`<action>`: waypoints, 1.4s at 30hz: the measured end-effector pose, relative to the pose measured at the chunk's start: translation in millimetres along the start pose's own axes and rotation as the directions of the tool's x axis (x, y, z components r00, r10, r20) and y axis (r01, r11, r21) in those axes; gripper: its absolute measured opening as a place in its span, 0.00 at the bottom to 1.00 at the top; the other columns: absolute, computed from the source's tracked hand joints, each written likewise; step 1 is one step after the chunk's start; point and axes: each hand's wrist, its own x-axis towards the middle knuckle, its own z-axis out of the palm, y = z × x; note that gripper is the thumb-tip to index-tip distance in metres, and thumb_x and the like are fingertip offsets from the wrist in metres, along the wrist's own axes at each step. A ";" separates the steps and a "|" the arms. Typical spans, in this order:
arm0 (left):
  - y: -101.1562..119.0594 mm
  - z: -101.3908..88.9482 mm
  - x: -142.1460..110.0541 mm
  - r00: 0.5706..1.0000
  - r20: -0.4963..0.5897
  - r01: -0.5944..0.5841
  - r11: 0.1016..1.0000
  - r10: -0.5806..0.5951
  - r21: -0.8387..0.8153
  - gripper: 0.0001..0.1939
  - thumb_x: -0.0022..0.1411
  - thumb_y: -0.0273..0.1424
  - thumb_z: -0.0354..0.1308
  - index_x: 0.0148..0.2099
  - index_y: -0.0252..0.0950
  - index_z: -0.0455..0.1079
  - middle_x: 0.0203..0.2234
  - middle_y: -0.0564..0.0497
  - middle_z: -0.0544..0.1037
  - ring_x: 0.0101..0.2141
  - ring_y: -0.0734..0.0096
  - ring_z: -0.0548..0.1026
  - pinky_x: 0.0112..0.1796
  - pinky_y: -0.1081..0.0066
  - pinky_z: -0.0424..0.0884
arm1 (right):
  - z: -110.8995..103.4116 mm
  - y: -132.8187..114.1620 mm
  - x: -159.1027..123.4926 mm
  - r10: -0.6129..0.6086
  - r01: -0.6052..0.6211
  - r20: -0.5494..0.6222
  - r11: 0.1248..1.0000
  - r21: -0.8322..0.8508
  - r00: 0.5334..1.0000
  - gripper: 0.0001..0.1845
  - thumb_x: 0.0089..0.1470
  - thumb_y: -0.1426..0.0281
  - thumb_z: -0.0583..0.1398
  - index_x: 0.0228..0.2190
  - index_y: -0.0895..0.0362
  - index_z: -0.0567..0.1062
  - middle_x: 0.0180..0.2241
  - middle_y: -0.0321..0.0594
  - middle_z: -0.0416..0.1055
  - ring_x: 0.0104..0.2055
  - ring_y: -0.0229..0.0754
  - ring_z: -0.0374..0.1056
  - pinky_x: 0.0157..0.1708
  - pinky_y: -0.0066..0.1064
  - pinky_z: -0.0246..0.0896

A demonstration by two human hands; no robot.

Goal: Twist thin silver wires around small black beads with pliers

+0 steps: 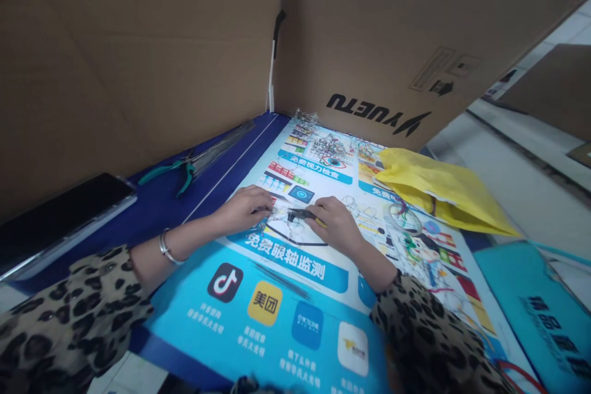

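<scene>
Both my hands rest on a blue printed poster (258,320) covering the work surface. My left hand (242,208) is curled, its fingertips pinching a small clear wire piece (276,212). My right hand (336,223) is closed around small dark pliers (300,215) with a yellow handle, whose tip meets that piece. A thin dark cord (295,241) loops on the poster just below the hands. Both arms wear leopard-print sleeves, and a silver bangle (166,247) circles my left wrist.
Tall cardboard walls (138,43) stand behind and to the left. Teal-handled pliers (178,173) and a bundle of thin wires (221,148) lie at left, a dark phone (60,215) beyond. A yellow bag (443,191), loose wire rings (401,215) and beads (330,149) lie at right.
</scene>
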 end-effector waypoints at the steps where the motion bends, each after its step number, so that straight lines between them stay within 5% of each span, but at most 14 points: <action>1: -0.1 0.2 0.1 1.000 0.001 -0.001 1.000 0.001 0.007 0.06 0.59 0.27 0.54 0.37 0.37 0.72 0.38 0.47 0.75 0.44 0.64 0.70 0.45 0.62 0.65 | 0.0 -0.1 -0.1 0.002 -0.002 0.000 1.000 0.003 1.000 0.14 0.57 0.64 0.55 0.41 0.56 0.74 0.37 0.46 0.68 0.41 0.44 0.62 0.40 0.37 0.59; 19: 13.2 12.7 13.8 0.994 -0.110 0.027 0.999 -0.023 0.036 0.08 0.58 0.36 0.58 0.36 0.37 0.72 0.38 0.49 0.75 0.43 0.64 0.69 0.44 0.62 0.63 | -2.4 1.6 3.2 -0.074 0.077 0.054 0.995 -0.057 0.996 0.14 0.57 0.63 0.54 0.41 0.57 0.74 0.37 0.45 0.68 0.40 0.44 0.59 0.39 0.36 0.54; 29: 14.3 18.4 16.5 0.992 -0.124 -0.023 0.999 0.018 -0.032 0.05 0.60 0.32 0.56 0.33 0.38 0.70 0.35 0.53 0.77 0.40 0.68 0.70 0.43 0.65 0.61 | -16.6 -6.3 9.9 -0.114 0.144 0.157 0.970 -0.196 0.981 0.14 0.59 0.63 0.52 0.39 0.56 0.73 0.36 0.46 0.68 0.40 0.45 0.57 0.37 0.35 0.49; 42: 24.4 14.3 7.5 0.995 -0.099 -0.004 0.999 0.008 0.035 0.02 0.59 0.26 0.53 0.34 0.35 0.67 0.33 0.50 0.75 0.39 0.65 0.70 0.42 0.63 0.61 | -14.0 1.5 6.5 -0.118 0.149 0.185 0.975 -0.166 0.976 0.17 0.60 0.61 0.51 0.41 0.57 0.73 0.35 0.45 0.68 0.39 0.44 0.58 0.37 0.34 0.51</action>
